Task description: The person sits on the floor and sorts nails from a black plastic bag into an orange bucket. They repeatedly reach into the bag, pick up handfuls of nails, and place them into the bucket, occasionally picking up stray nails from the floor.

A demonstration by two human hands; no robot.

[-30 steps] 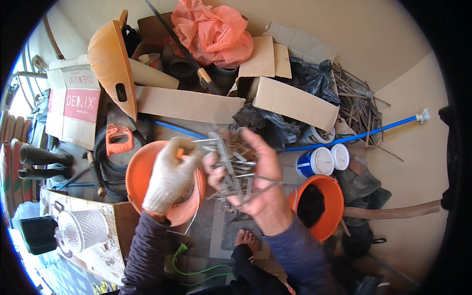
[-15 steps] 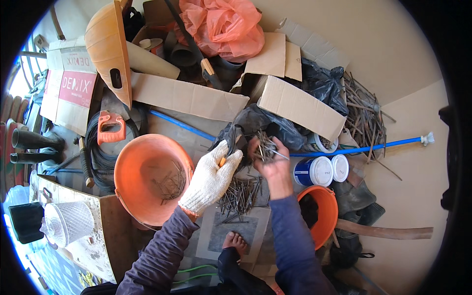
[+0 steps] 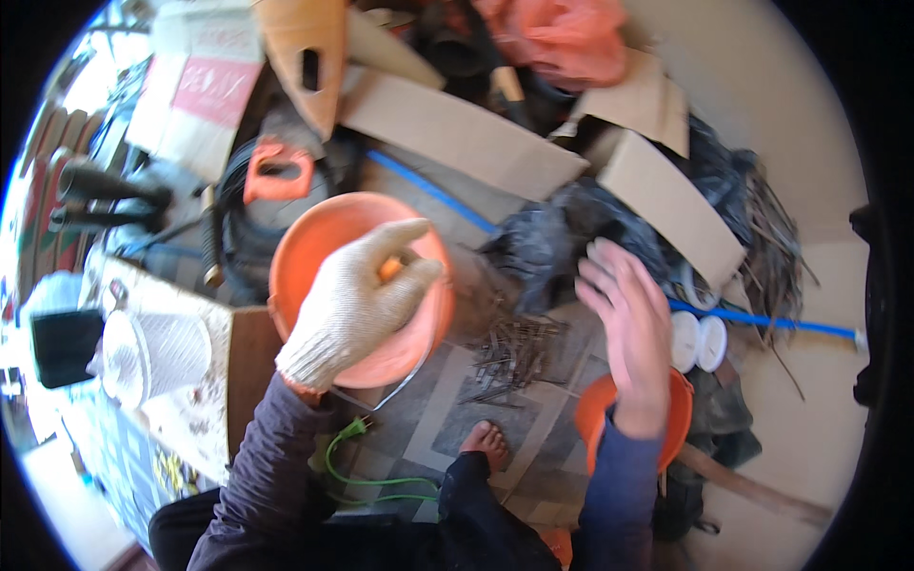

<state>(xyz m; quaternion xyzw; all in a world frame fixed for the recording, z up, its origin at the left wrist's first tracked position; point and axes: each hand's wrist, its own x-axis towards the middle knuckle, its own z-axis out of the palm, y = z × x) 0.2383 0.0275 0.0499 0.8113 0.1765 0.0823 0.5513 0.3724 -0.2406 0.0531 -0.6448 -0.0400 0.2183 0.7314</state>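
- One bare foot (image 3: 487,443) stands on the grey tiled floor (image 3: 419,504); the clothed leg behind it is cut off by the lower edge.
- One green cord (image 3: 386,482) with one green plug (image 3: 354,428) lies left of the foot; its other end is hidden.
- Right grip (image 3: 633,328), one bare hand: wide, fingers extended, raised above the rim of the smaller orange bucket (image 3: 592,419); fingertips blurred.
- Left grip (image 3: 357,300), one hand in an off-white knitted glove: thumb and fingers narrowly parted over the larger orange bucket (image 3: 303,247). One small orange patch shows between them; whether it is a held item cannot be told.
- Buckets: two. The glove covers much of the larger one's interior; the forearm and hand partly hide the smaller.
- Dark, thin, nail-like metal pieces (image 3: 514,357): one heap on the floor between the buckets, overlapping, uncountable.
- Stained white worktop (image 3: 186,414), left: carries one white textured vessel (image 3: 171,352).
- Round white lids (image 3: 711,344): two, side by side beyond the smaller bucket; markings illegible.
- Saw with orange handle (image 3: 255,181): one; blade partly obscured.
- Dark boots (image 3: 114,183): two, far left.
- Blue pole (image 3: 428,195): middle hidden behind the right grip and black plastic sheeting (image 3: 543,247).
- White-and-red cardboard box (image 3: 209,90): pale lettering on the red panel, blurred.
- Crumpled orange-pink plastic bag (image 3: 571,43): one, cut off by the upper edge.
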